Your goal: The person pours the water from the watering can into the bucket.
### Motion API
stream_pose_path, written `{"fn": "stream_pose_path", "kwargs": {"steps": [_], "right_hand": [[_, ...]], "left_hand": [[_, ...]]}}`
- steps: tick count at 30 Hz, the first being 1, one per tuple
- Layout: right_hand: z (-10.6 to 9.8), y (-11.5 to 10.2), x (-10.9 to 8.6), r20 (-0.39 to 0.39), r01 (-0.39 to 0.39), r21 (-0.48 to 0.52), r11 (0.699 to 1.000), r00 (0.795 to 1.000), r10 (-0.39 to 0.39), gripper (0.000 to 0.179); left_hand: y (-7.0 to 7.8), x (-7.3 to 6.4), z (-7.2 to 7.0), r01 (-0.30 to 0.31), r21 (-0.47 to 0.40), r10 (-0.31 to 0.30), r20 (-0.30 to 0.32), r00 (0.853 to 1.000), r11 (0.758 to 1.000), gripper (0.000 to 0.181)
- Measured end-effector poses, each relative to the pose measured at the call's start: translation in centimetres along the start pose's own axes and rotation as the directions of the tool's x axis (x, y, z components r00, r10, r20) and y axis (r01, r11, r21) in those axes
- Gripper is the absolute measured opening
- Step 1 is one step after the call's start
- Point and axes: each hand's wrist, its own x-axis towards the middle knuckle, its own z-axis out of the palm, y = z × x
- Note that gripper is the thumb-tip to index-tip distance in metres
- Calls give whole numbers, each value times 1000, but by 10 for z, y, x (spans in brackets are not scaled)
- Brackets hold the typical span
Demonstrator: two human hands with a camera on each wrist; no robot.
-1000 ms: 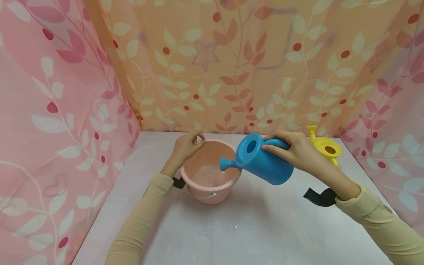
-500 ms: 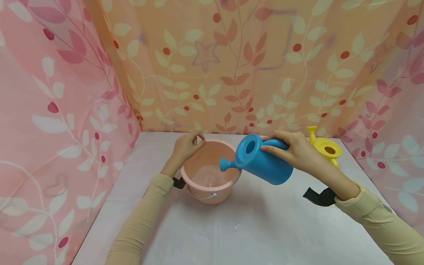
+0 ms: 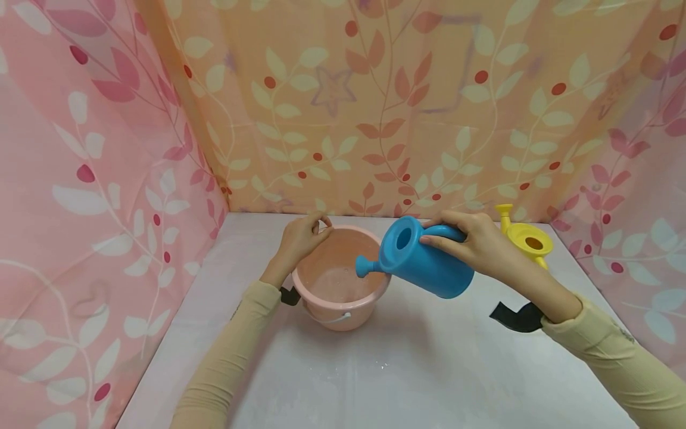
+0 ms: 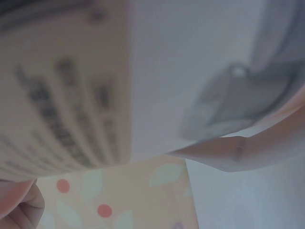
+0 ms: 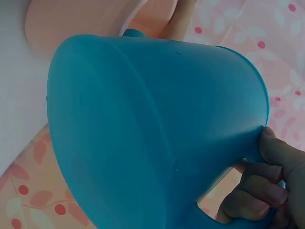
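In the head view my right hand [image 3: 461,238] grips the handle of a blue watering can [image 3: 434,265], tilted with its spout over a pink bucket [image 3: 343,319]. The right wrist view shows the can's base and my fingers [image 5: 252,193] curled round the handle. My left hand [image 3: 300,241] holds the bucket's far-left rim between thumb and fingers. Shallow clear water [image 3: 343,283] lies at the bottom of the bucket. A blurred printed label [image 4: 66,109] fills much of the left wrist view, with part of my left hand [image 4: 29,207] at the lower corner.
A yellow watering can [image 3: 530,238] stands at the back right of the white table [image 3: 429,381]. Water drops [image 3: 383,364] lie in front of the bucket. A leaf-patterned orange curtain [image 3: 375,119] hangs behind, with pink ones at both sides.
The blue watering can has tipped very slightly further toward the bucket. Ripples in the bucket's water shift between frames. My left hand stays at the rim.
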Motion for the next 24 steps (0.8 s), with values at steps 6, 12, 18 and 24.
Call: {"fn": "stream_pose_path", "kwargs": {"steps": [6, 12, 18, 24], "right_hand": [[0, -1, 1, 7, 2, 0, 1000, 1000, -2, 28], [-1, 0, 2, 9, 15, 9, 1000, 1000, -15, 28], [-1, 0, 2, 15, 5, 13, 1000, 1000, -5, 33], [0, -1, 2, 26, 2, 24, 1000, 1000, -2, 35]], "left_hand": [[1, 0, 0, -10, 7, 10, -9, 1000, 1000, 15], [1, 1, -1, -8, 11, 8, -5, 1000, 1000, 16], [2, 1, -1, -9, 13, 9, -8, 1000, 1000, 16], [1, 1, -1, -3, 4, 3, -13, 1000, 1000, 15]]}}
